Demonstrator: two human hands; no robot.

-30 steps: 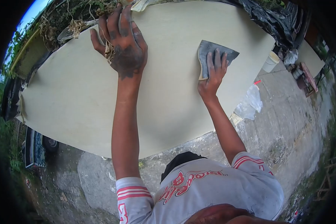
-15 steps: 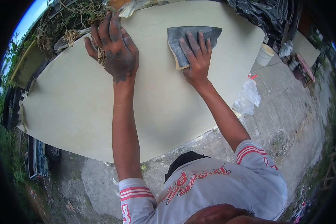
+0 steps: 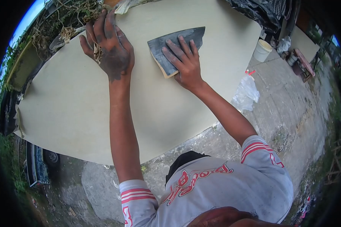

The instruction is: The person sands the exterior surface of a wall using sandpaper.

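Note:
My left hand [image 3: 113, 60], smudged dark across its back, lies on the far left part of a large cream-coloured panel [image 3: 159, 117]. Its fingers are stretched out toward the far edge, beside dried plant stems, and a withered leaf [image 3: 97, 52] hangs near the thumb side. My right hand [image 3: 187, 68] presses a dark grey sheet of sandpaper [image 3: 160, 46] against the panel. The fingers lie over the sheet and the thumb is tucked at its near edge. A pale tan edge shows along the sandpaper's left side.
A white bucket [image 3: 261, 52] and a clear plastic bag [image 3: 246, 94] are on the concrete floor [image 3: 288, 102] at the right. Black plastic sheeting [image 3: 254, 13] bunches at the far right corner. Vines [image 3: 74, 19] border the far left. A wheeled vehicle [image 3: 38, 162] stands lower left.
My right hand has slid left across the panel with the sandpaper, which has turned slightly. My left hand stays at the far edge; the whole view has shifted a little.

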